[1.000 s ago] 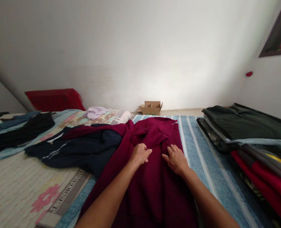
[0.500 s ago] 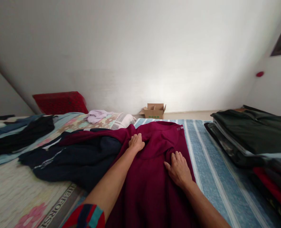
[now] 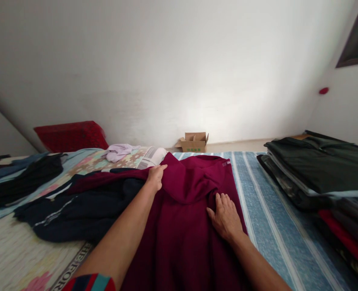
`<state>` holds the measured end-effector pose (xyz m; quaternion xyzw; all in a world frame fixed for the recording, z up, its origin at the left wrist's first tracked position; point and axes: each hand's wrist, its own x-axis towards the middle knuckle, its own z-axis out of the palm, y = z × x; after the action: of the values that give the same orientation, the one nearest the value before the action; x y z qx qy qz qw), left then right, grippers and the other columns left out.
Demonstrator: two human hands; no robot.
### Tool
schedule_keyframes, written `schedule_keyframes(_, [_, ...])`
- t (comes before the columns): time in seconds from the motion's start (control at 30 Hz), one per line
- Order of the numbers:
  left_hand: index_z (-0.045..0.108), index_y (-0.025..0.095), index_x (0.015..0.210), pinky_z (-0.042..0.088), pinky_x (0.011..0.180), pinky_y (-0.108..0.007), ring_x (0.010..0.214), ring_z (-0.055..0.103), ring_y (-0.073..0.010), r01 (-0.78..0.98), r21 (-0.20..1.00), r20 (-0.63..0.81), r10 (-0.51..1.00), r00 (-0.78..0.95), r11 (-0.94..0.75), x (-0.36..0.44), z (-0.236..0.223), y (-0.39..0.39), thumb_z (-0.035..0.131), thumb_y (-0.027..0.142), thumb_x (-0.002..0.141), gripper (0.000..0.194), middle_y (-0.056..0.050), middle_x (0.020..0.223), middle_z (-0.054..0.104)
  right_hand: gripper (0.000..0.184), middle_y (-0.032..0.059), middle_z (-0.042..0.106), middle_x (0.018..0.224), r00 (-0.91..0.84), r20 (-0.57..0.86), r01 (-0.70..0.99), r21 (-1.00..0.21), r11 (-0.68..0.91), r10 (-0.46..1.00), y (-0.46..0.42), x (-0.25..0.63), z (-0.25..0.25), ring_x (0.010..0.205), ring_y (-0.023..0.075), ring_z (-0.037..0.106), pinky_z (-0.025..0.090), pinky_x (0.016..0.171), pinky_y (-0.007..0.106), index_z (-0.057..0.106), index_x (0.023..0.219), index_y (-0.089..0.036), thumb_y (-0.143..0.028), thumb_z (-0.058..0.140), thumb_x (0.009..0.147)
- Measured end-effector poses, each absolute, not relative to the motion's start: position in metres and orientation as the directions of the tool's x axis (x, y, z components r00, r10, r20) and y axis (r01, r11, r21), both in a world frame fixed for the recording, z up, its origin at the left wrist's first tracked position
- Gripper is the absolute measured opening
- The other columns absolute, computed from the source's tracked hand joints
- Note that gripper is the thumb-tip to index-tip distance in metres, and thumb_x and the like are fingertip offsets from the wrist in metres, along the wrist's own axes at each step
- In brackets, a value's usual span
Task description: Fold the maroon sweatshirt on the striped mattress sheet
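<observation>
A red, navy and teal striped sleeve is worn on the left arm; 2 bare forearms are seen.

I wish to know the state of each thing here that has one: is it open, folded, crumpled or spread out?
Maroon top, spread out, creased
Left hand, on the maroon top; grip unclear
Right hand, open, palm down on the maroon top
Navy garment, unfolded, partly covered
Black garment, unfolded, loose
Lilac cloth, crumpled
Dark green garment, folded
Cardboard box, flaps open
</observation>
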<state>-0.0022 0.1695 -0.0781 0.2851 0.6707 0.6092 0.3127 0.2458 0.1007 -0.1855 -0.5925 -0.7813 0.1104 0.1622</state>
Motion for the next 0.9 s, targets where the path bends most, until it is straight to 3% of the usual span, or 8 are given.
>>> schedule_keyframes(0.13, [0.061, 0.011, 0.084, 0.056, 0.068, -0.032, 0.072, 0.067, -0.0198, -0.264, 0.961, -0.223, 0.805, -0.550, 0.086, 0.004, -0.074, 0.148, 0.052, 0.012, 0.078, 0.010, -0.008, 0.071, 0.069, 0.066, 0.0242, 0.037, 0.140, -0.226, 0.190, 0.865, -0.411, 0.287, 0.955, 0.101, 0.246, -0.190, 0.133, 0.0339, 0.027, 0.023, 0.107, 0.044, 0.034, 0.138, 0.000, -0.042, 0.041, 0.087])
schedule_keyframes(0.37, [0.062, 0.012, 0.084, 0.058, 0.071, -0.032, 0.076, 0.068, -0.0200, -0.516, 0.856, -0.289, 0.840, -0.460, 0.012, 0.012, -0.073, 0.104, 0.054, 0.008, 0.078, 0.011, -0.008, 0.077, 0.070, 0.063, 0.0171, 0.040, 0.138, -0.215, 0.319, 0.752, -0.549, 0.365, 0.923, 0.107, 0.249, -0.191, 0.129, 0.0283, 0.035, 0.032, 0.103, 0.044, 0.029, 0.140, -0.011, -0.034, 0.047, 0.083])
schedule_keyframes(0.47, [0.062, 0.012, 0.085, 0.058, 0.071, -0.032, 0.075, 0.068, -0.0192, -0.577, 0.817, -0.317, 0.850, -0.420, 0.020, 0.014, -0.073, 0.091, 0.052, 0.007, 0.079, 0.013, -0.007, 0.077, 0.070, 0.068, 0.0136, 0.039, 0.139, -0.258, 0.315, 0.720, -0.567, 0.399, 0.913, 0.110, 0.250, -0.188, 0.128, 0.0269, 0.036, 0.034, 0.102, 0.042, 0.023, 0.143, -0.018, -0.033, 0.049, 0.082])
schedule_keyframes(0.6, [0.061, 0.012, 0.084, 0.057, 0.066, -0.032, 0.067, 0.066, -0.0177, -0.579, 0.812, -0.371, 0.829, -0.418, 0.072, 0.012, -0.079, 0.080, 0.052, 0.007, 0.078, 0.012, -0.006, 0.073, 0.068, 0.067, 0.0139, 0.039, 0.139, -0.296, 0.266, 0.730, -0.556, 0.397, 0.917, 0.112, 0.250, -0.187, 0.129, 0.0261, 0.035, 0.030, 0.104, 0.041, 0.023, 0.144, -0.016, -0.031, 0.046, 0.083])
schedule_keyframes(0.7, [0.059, 0.013, 0.080, 0.056, 0.060, -0.032, 0.057, 0.062, -0.0149, -0.442, 0.895, -0.329, 0.757, -0.565, 0.059, 0.004, -0.087, 0.075, 0.058, 0.007, 0.072, 0.010, -0.003, 0.068, 0.065, 0.066, 0.0131, 0.040, 0.139, -0.302, 0.253, 0.722, -0.569, 0.394, 0.919, 0.114, 0.251, -0.188, 0.130, 0.0245, 0.035, 0.028, 0.105, 0.040, 0.022, 0.144, -0.014, -0.029, 0.043, 0.084])
schedule_keyframes(0.8, [0.055, 0.015, 0.078, 0.055, 0.064, -0.035, 0.065, 0.063, -0.0179, -0.039, 0.995, -0.086, 0.635, -0.767, 0.087, -0.006, -0.093, 0.071, 0.067, 0.013, 0.066, 0.017, -0.003, 0.074, 0.064, 0.065, 0.0125, 0.043, 0.138, -0.292, 0.234, 0.716, -0.590, 0.374, 0.928, 0.114, 0.252, -0.188, 0.128, 0.0238, 0.037, 0.029, 0.105, 0.038, 0.023, 0.144, -0.013, -0.029, 0.042, 0.084])
schedule_keyframes(0.83, [0.055, 0.015, 0.081, 0.054, 0.071, -0.038, 0.075, 0.064, -0.0211, 0.151, 0.980, 0.044, 0.596, -0.802, 0.131, -0.007, -0.093, 0.069, 0.068, 0.016, 0.065, 0.021, -0.005, 0.081, 0.064, 0.065, 0.0122, 0.044, 0.137, -0.286, 0.229, 0.715, -0.596, 0.366, 0.931, 0.114, 0.252, -0.187, 0.127, 0.0236, 0.039, 0.029, 0.105, 0.038, 0.023, 0.144, -0.012, -0.029, 0.041, 0.084])
schedule_keyframes(0.9, [0.054, 0.015, 0.095, 0.048, 0.088, -0.044, 0.101, 0.059, -0.0279, 0.532, 0.814, 0.340, 0.551, -0.762, 0.232, -0.004, -0.093, 0.065, 0.067, 0.020, 0.067, 0.032, -0.012, 0.103, 0.062, 0.064, 0.0119, 0.045, 0.136, -0.270, 0.228, 0.715, -0.603, 0.353, 0.935, 0.113, 0.252, -0.186, 0.125, 0.0237, 0.041, 0.029, 0.104, 0.037, 0.025, 0.143, -0.011, -0.029, 0.041, 0.084])
